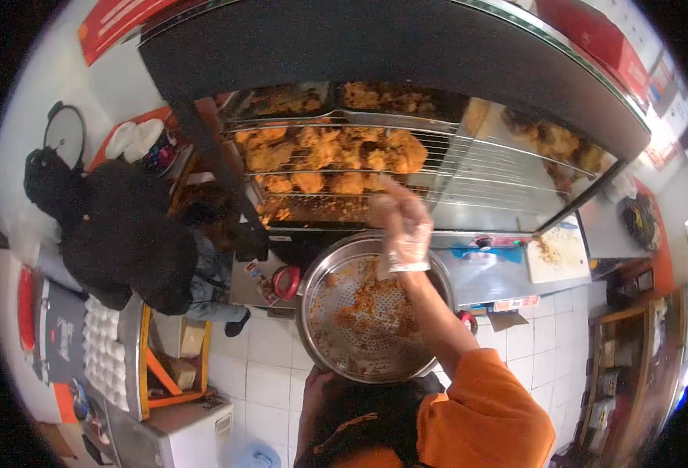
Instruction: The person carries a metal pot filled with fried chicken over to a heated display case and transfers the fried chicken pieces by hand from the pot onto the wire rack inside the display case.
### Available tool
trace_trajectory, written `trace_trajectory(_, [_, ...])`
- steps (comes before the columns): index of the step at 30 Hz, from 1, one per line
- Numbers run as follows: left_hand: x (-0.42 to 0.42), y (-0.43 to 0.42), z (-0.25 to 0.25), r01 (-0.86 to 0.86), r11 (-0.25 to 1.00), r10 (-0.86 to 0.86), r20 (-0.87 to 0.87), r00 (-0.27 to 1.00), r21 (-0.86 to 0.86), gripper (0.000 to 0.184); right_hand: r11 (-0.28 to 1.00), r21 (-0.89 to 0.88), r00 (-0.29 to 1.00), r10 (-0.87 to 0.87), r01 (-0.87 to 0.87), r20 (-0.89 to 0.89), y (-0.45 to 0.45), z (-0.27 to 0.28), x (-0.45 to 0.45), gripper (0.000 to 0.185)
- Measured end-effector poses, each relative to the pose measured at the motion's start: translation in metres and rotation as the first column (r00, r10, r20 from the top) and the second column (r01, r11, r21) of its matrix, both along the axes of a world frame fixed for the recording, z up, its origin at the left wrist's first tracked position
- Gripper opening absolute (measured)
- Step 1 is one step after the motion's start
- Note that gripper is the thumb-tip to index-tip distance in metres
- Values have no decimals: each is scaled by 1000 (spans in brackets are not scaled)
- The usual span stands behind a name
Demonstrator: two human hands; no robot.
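Note:
My right hand [406, 230], in a clear plastic glove, reaches over the far rim of a large round metal basin toward the warming cabinet's wire rack [437, 168]. Its fingers are blurred but look stretched out, with nothing visible in them. Pieces of fried chicken [328, 156] lie on the rack just ahead of it. The basin [307, 320] has a perforated bottom with fried crumbs [371, 304] scattered over it. At its lower left rim, my left hand [318, 381] holds the basin near my body; its fingers are mostly hidden beneath.
Trays of fried pieces [281, 100] sit on the cabinet's upper level. A person in black [129, 234] stands at the left, near egg trays [103, 351]. A white cutting board [558, 253] with crumbs lies on the right counter. A red tape roll [286, 282] is left of the basin.

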State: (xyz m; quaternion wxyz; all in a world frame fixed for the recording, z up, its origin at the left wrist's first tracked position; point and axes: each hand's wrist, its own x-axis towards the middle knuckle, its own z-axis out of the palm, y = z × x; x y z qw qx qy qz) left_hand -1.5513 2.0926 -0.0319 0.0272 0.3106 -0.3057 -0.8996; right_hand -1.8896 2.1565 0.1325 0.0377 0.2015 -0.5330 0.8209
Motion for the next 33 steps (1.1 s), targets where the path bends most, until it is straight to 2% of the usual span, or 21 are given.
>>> trace_trajectory(1, [1, -4, -5, 40, 993, -37, 26, 999, -113, 53, 987, -74, 989, -144, 145, 9, 20, -9, -15, 29])
trace_trajectory(2, [3, -7, -11, 78, 983, -72, 38, 997, -164, 53, 958, -14, 958, -287, 286, -11, 42, -8, -24, 34])
trace_trajectory(4, [3, -13, -16, 155, 950, -142, 67, 988, -271, 53, 930, 41, 930, -363, 365, -55, 76, -4, -34, 34])
trace_trajectory(6, [5, -14, -10, 240, 826, -246, 57, 968, -510, 53, 844, 210, 866, -452, 493, -214, 91, 2, -44, 35])
trace_trajectory(8, [3, -17, -8, 250, 850, -250, 62, 966, -463, 50, 758, 306, 812, -488, 576, -319, 101, 9, -49, 37])
trace_trajectory(10, [3, -23, -21, 172, 978, -160, 103, 982, -115, 43, 709, 347, 785, -501, 614, -364, 101, 14, -51, 38])
trace_trajectory(12, [26, -29, -63, 208, 882, -218, 27, 976, -422, 33, 697, 310, 751, -512, 647, -417, 99, 11, -55, 38])
trace_trajectory(14, [19, -28, -59, 193, 893, -200, 26, 979, -407, 27, 624, 338, 695, -509, 704, -508, 99, 18, -53, 39])
trace_trajectory(15, [17, -28, -56, 172, 956, -158, 76, 984, -239, 25, 645, 343, 722, -522, 683, -454, 99, 16, -53, 40])
trace_trajectory(16, [12, -26, -44, 134, 989, -125, 135, 983, -66, 25, 654, 275, 695, -560, 705, -451, 96, 12, -59, 34])
trace_trajectory(19, [10, -24, -31, 186, 966, -159, 155, 975, -177, 31, 718, 256, 759, -578, 648, -301, 90, 25, -56, 22])
trace_trajectory(21, [10, -26, -34, 225, 958, -183, 226, 957, -177, 34, 751, 244, 784, -543, 613, -299, 84, 24, -55, 22])
trace_trajectory(22, [15, -30, -52, 268, 940, -217, 240, 946, -209, 36, 766, 239, 796, -527, 596, -297, 80, 23, -54, 22])
trace_trajectory(24, [21, -35, -73, 316, 913, -257, 239, 936, -258, 39, 898, 162, 911, -389, 409, -140, 66, 34, -37, 22])
trace_trajectory(26, [5, -27, -46, 298, 913, -252, 189, 949, -277, 41, 814, 207, 805, -435, 543, -402, 48, 24, -41, 24])
trace_trajectory(27, [2, -25, -41, 285, 916, -245, 170, 955, -283, 41, 821, 213, 803, -405, 530, -438, 41, 23, -38, 26])
trace_trajectory(28, [1, -23, -36, 279, 915, -241, 161, 957, -291, 42, 919, 163, 902, -295, 358, -317, 28, 18, -35, 29])
trace_trajectory(33, [3, -8, -21, 212, 937, -175, 152, 973, -278, 45, 907, 339, 874, -59, 248, -482, -18, 24, -27, 39])
